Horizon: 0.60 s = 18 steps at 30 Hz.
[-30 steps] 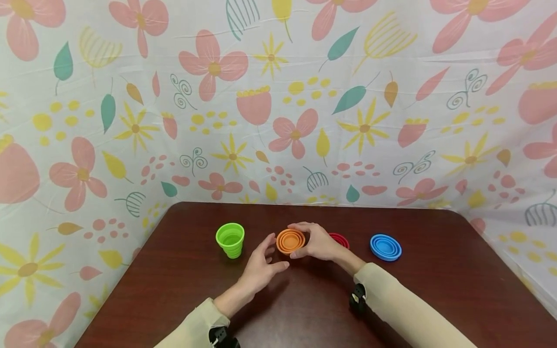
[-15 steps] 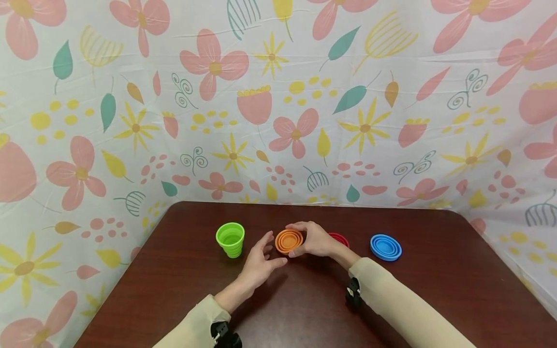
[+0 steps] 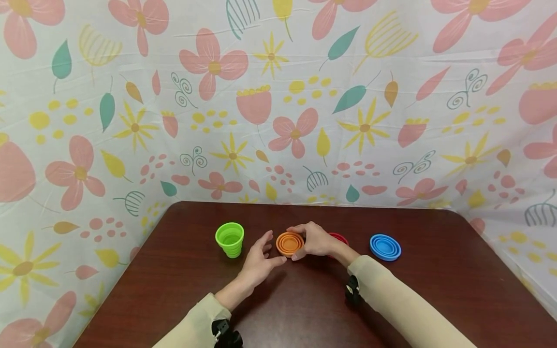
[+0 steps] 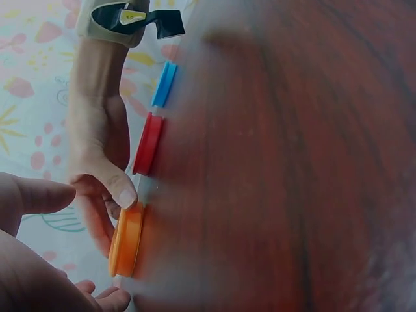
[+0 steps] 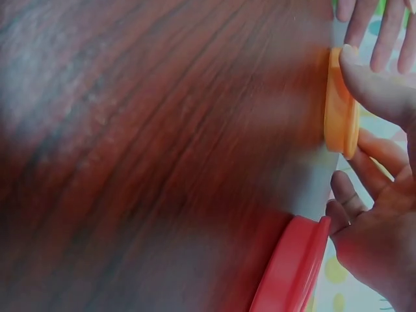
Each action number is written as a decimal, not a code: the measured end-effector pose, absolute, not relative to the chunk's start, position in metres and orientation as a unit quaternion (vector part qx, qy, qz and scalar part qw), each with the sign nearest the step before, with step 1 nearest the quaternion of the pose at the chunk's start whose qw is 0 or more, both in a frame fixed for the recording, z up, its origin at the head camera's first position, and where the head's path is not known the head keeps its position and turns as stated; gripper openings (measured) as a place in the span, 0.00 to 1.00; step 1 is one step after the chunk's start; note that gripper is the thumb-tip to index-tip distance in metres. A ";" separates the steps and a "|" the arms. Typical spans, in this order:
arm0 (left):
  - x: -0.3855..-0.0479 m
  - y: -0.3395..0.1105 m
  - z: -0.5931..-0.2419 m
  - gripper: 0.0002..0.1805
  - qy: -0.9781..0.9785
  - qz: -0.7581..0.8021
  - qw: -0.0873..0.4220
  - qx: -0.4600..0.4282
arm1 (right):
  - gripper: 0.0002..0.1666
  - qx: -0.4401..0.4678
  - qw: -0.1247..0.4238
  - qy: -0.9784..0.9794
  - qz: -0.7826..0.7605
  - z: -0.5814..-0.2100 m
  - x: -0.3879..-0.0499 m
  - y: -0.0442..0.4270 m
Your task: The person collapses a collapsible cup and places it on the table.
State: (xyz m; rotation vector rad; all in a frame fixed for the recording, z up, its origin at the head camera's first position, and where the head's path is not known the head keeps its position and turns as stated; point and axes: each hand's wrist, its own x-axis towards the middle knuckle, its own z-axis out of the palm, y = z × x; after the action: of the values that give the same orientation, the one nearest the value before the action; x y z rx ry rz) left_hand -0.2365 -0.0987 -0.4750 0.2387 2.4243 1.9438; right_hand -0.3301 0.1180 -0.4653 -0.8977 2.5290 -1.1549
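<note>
An orange collapsible cup (image 3: 289,244), folded flat, sits on the table near its middle. My right hand (image 3: 319,240) pinches its rim from the right, with thumb in front and fingers behind; the right wrist view shows the thumb and fingers on opposite sides of the orange cup (image 5: 341,110). To the left of it, my left hand (image 3: 256,266) is held with fingers extended and thumb apart, not touching the cup. A folded red cup (image 3: 338,238) is partly hidden behind my right hand. In the left wrist view the orange cup (image 4: 128,242) lies level on the tabletop.
A green collapsible cup (image 3: 230,239) stands expanded at the left. On the right lies a folded blue cup (image 3: 385,247). The dark wooden table (image 3: 304,309) ends at a flower-patterned cloth (image 3: 278,96) behind it.
The orange cup and my right hand have come down slightly toward the table, the cup's position otherwise about the same. My left hand has drawn back a little to the left.
</note>
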 end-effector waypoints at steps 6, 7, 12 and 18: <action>-0.237 -0.098 -0.474 0.48 0.780 0.621 0.009 0.076 | 0.50 -0.303 0.115 0.864 -0.386 -0.465 -0.332 0.119; -0.237 -0.098 -0.473 0.48 0.780 0.621 0.009 0.076 | 0.50 -0.304 0.115 0.863 -0.386 -0.465 -0.332 0.119; -0.238 -0.097 -0.472 0.48 0.781 0.620 0.009 0.076 | 0.50 -0.304 0.118 0.863 -0.386 -0.463 -0.331 0.119; -0.237 -0.096 -0.470 0.47 0.782 0.619 0.011 0.073 | 0.50 -0.303 0.123 0.862 -0.388 -0.461 -0.330 0.119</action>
State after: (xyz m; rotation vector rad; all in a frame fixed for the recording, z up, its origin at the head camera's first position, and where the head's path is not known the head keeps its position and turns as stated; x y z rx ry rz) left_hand -0.2372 -0.0965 -0.4696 0.2278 2.4379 1.9318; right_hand -0.3304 0.1191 -0.4611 -0.8825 2.5141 -1.1325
